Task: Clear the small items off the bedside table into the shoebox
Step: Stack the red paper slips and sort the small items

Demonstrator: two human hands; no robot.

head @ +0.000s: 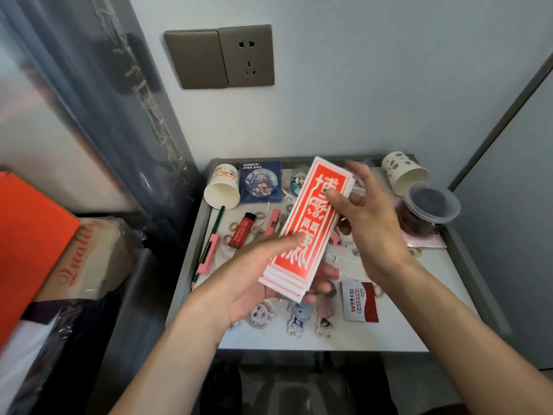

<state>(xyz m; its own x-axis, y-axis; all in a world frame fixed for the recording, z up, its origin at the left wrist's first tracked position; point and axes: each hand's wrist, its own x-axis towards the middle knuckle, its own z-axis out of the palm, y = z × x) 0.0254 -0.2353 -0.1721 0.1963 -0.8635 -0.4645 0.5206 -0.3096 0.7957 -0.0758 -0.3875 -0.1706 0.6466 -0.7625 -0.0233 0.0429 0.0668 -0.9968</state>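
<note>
Above the bedside table I hold a stack of long red-and-white paper slips with both hands. My left hand grips its near end from below, thumb on top. My right hand holds the far end, thumb pressed on the red face. On the table lie a red lighter, a green pencil, pink clips, a badge card, character keychains, a red-and-white card and hair ties. The orange shoebox lid shows at far left.
Two paper cups lie on their sides at the back left and back right. A lidded plastic tub stands at the right. A wall socket is above. A bag marked "Quality" sits left of the table.
</note>
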